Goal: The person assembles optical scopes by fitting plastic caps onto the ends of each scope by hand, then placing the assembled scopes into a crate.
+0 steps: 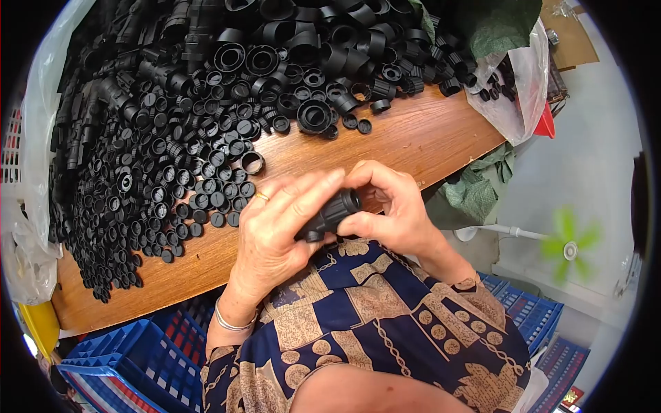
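Observation:
Close to my body, at the table's near edge, a black ribbed plastic tube (335,212) points its round end up and to the right. My left hand (275,219) is wrapped around its lower left side, with a small round black knob (315,236) sticking out below. Curled about the open end is my right hand (394,206), thumb and index finger against the tube's side. Its other fingertips are hidden. Beyond my left hand lie many small black round caps (217,219) and a larger black ring (253,162).
A wooden table (420,138) carries heaps of black plastic rings, sleeves and tubes (344,58) at the back and left. Blue plastic crates (138,358) stand below. A plastic bag with small black parts (527,82) sits at the right corner; a green-bladed fan (569,249) spins farther right.

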The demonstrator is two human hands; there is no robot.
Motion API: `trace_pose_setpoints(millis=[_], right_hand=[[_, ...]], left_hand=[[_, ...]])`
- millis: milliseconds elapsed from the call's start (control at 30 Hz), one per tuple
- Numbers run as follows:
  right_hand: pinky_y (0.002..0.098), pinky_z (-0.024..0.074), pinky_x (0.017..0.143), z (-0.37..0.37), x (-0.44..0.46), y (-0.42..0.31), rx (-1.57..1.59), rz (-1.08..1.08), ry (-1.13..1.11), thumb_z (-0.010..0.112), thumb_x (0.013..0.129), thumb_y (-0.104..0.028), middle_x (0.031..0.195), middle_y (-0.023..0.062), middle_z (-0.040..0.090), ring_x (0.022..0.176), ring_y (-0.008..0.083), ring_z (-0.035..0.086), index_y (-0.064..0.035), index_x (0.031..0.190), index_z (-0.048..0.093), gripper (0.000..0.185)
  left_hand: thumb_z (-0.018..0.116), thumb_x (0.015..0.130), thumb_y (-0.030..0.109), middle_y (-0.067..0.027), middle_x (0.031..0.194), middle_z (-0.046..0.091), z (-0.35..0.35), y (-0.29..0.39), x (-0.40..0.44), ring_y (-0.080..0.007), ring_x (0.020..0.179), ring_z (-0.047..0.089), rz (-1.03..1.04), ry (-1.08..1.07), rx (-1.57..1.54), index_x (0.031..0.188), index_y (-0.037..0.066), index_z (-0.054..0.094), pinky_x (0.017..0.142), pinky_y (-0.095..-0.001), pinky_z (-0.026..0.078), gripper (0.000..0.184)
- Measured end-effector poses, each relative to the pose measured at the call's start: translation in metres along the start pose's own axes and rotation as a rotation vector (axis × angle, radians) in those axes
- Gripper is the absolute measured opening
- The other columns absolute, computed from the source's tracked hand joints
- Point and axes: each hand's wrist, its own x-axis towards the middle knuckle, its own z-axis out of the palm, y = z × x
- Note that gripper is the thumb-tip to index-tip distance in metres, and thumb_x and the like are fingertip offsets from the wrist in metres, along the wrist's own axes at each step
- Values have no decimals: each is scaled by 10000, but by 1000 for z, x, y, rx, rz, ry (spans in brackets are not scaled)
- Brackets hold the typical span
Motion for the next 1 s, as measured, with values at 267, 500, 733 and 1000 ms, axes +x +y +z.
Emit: trace_pose_setpoints(millis=[267,500,733,1000], right_hand=[[334,523,673,-24,37,17,-824,-209,386,731,854,-96,867,82,640,739,237,644,-24,946,718,117],[360,520,731,-25,36,36,-1124,-394,399,727,811,-59,910,76,613,856,268,602,-40,876,675,85],[368,518,725,5,32,41,-1017,-557,253,697,783,-11,922,87,629,841,277,596,-31,834,615,99],[392,526,703,8,39,44,-888,-539,272,654,782,53,900,125,632,814,313,619,-17,964,634,196]], left_hand=[[942,533,139,-73,1135,695,-7,-3,-15,-202,1021,650,-272,-44,-569,1308,30,632,916,-319,511,842],[846,606,21,-110,1191,622,-9,-7,-19,-217,1081,647,-694,222,-1149,1496,35,372,930,-308,517,1009],[902,557,53,-127,1174,625,-3,-11,-15,-240,1037,663,-668,179,-1205,1450,13,409,890,-342,560,1021],[909,563,45,-117,1128,649,-1,-10,-16,-209,1004,669,-685,157,-1113,1441,4,422,886,-328,559,1005]])
